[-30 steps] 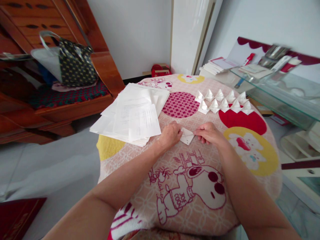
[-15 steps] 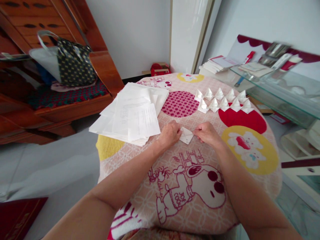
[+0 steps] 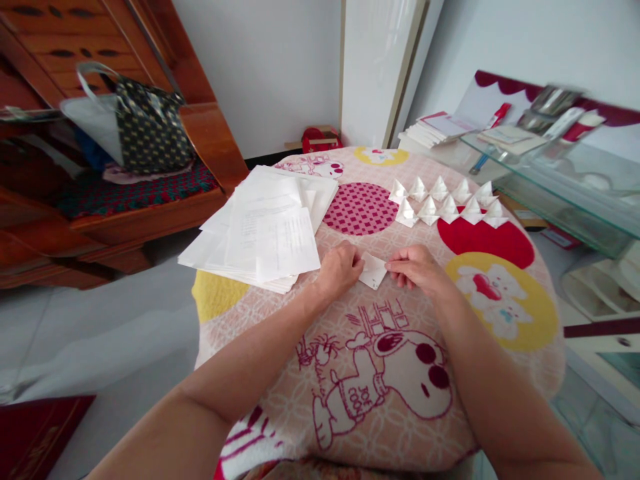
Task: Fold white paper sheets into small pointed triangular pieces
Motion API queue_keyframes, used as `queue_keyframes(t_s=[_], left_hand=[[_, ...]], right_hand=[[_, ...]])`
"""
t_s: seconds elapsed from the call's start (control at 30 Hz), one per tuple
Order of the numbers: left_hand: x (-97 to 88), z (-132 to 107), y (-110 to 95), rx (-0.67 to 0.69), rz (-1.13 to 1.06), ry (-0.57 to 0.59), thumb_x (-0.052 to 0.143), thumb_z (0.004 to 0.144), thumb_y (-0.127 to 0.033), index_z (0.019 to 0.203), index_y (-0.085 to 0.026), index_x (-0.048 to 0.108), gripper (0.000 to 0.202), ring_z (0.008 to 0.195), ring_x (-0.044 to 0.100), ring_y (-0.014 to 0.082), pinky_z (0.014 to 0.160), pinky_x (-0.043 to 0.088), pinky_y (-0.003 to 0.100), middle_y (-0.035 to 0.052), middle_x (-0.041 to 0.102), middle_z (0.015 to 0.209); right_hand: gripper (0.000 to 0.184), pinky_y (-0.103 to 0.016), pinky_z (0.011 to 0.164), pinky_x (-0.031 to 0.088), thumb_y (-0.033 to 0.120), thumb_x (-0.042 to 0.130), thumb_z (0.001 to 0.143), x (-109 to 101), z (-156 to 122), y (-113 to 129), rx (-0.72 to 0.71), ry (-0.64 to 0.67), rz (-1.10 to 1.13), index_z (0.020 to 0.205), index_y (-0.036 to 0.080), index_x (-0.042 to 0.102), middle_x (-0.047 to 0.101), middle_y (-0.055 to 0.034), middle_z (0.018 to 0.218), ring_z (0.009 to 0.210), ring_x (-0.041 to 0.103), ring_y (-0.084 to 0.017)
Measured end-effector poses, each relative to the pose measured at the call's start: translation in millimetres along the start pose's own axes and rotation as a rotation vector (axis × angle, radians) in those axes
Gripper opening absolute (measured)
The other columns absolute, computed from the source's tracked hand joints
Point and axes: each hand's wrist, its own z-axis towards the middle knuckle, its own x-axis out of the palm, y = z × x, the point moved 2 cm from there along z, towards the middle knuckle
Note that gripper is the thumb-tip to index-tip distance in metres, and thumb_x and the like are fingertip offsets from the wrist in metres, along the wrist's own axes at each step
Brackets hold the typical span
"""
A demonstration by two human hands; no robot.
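Midway between the left and right edges of the table (image 3: 435, 440), the left hand (image 3: 341, 270) looks clamped on one corner of a small folded paper (image 3: 374, 272), the right hand (image 3: 415, 265) pinching the opposite corner, seemingly mid-fold, which likely calls next for an even press.

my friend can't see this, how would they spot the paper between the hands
On the round table, find the left hand and right hand. The small white paper between them is flatter than the peaked folded papers and much smaller than the big sheets.
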Motion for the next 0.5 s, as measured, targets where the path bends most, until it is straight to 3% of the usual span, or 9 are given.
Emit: queue_keyframes(t_s=[0.17,0.27,0.5], left_hand=[[-12.9,7.6,10.8,0.028,-0.559,-0.071,0.064,0.085,-0.022,0.077,-0.015,0.066,0.011,0.071,0.062,0.0121,0.067,0.051,0.023,0.0034,0.07,0.079],[-19.3,9.6,13.4,0.048,-0.825,-0.091,0.068,0.081,-0.025,0.074,-0.015,0.062,0.013,0.061,0.055,0.0086,0.057,0.046,0.02,0.0001,0.064,0.07],[-27.8,3.6,4.7,0.001,-0.946,-0.152,0.072,0.076,-0.026,0.07,-0.017,0.059,0.017,0.056,0.05,0.0076,0.052,0.042,0.021,-0.0012,0.06,0.065]], right_hand=[[0.022,-0.024,0.05,0.048,0.038,0.074,0.075,-2.7,-2.2,7.3,-0.307,-0.089,0.135,0.075,0.017,0.068,0.069,-0.003,0.063,0.054,0.062,-0.013],[0.024,-0.027,0.056,0.051,0.041,0.074,0.075,-2.2,-8.7,14.4,-0.39,-0.136,0.123,0.079,0.018,0.07,0.07,-0.0037,0.067,0.059,0.064,-0.015],[0.024,-0.033,0.063,0.055,0.044,0.075,0.076,5.4,-23.4,27.6,-0.427,-0.206,0.054,0.082,0.021,0.074,0.072,-0.0049,0.074,0.068,0.067,-0.02]])
